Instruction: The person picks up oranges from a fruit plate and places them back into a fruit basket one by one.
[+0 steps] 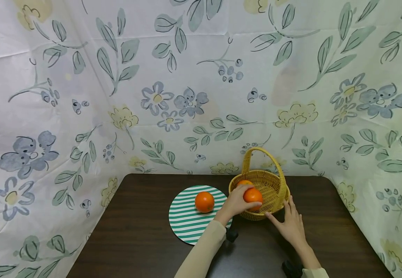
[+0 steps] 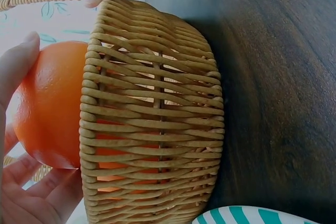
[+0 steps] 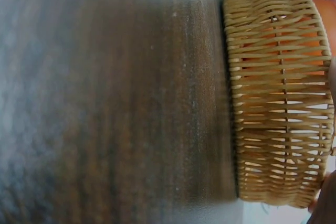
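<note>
Floral-printed white fabric (image 1: 194, 69) stands behind a dark brown wood-grain table (image 1: 135, 216), where a round green-and-white striped plate (image 1: 185, 217) bears one glossy orange fruit (image 1: 204, 202). Beside it sits a tan woven wicker basket (image 1: 268, 187) with an arched handle (image 1: 279, 170). Fingers and thumb of the left hand (image 1: 236, 200) grasp a second bright, round orange (image 1: 253, 197) at the basket's near-left rim; another orange (image 1: 244, 182) lies behind it, inside. Spread, fairly straight fingers of the right hand (image 1: 291, 226) rest against the basket's right side, gripping nothing tightly.

To handle this well, I'd keep the left grip around the fruit's sides—firm, without squeezing—and move it clear of rim, handle and neighbouring fruit. Light steadying from the right should suffice; pressing hard could tip so light-looking a basket.
</note>
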Available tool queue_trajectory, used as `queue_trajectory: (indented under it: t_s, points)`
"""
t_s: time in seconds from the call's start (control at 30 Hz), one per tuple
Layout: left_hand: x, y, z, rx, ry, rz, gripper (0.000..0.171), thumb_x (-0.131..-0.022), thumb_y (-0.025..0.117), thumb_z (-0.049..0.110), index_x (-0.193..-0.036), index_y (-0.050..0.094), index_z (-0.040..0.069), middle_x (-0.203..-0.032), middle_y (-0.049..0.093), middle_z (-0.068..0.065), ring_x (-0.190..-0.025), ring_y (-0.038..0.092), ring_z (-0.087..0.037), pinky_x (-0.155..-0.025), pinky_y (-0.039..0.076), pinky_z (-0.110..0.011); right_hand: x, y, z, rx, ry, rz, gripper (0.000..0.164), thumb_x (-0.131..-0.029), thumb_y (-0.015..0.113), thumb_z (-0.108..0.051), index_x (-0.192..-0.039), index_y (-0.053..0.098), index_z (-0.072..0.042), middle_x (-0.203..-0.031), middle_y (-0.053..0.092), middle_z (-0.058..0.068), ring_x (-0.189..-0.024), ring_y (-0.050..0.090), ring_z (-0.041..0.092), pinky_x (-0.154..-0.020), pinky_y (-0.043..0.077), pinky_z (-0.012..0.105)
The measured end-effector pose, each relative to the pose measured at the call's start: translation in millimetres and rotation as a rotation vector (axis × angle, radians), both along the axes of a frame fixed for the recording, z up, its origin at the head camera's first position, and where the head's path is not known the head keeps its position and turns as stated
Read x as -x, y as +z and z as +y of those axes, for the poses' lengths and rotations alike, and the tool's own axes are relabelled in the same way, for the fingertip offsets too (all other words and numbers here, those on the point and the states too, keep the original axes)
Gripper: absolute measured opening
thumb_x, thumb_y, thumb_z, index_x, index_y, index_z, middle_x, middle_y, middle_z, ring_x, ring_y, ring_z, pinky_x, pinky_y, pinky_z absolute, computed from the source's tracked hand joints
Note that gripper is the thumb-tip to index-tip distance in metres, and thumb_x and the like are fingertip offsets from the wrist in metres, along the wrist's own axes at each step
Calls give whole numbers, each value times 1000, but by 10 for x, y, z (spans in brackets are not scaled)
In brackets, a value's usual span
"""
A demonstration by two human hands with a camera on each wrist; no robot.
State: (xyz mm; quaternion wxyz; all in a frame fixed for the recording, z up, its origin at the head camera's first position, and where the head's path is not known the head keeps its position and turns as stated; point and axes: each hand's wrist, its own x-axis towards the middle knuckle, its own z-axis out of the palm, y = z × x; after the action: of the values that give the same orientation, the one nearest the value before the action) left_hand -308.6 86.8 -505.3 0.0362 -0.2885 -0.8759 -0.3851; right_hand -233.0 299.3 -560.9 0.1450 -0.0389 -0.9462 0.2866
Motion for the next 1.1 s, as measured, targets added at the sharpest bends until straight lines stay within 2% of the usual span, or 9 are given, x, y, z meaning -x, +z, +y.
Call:
queue_trajectory:
  t_s: [0.3,0.7,1.1]
  points:
    - [38,-22,67,-1,-20,17,66,-75,63,62,-131,49,31,-129,49,6,-101,56,-10,-81,50,-27,3,-5,6,6,5,4,94,-82,59,-58,-145,20,1,-155,-3,18,-128,20,54,-97,12,74]
    - [62,-7,162,33,-68,46,67,-76,65,59,-132,49,26,-125,52,6,-100,55,-8,-82,49,-23,-5,11,6,5,-1,18,94,-82,60,-57,-144,23,2,-154,2,20,-128,21,54,-96,14,74]
    - [63,10,243,52,-98,12,68,-76,66,58,-133,48,26,-127,51,6,-101,54,-8,-82,49,-24,-2,4,4,6,-1,15,94,-82,59,-58,-144,22,1,-154,2,20,-129,21,53,-96,13,75]
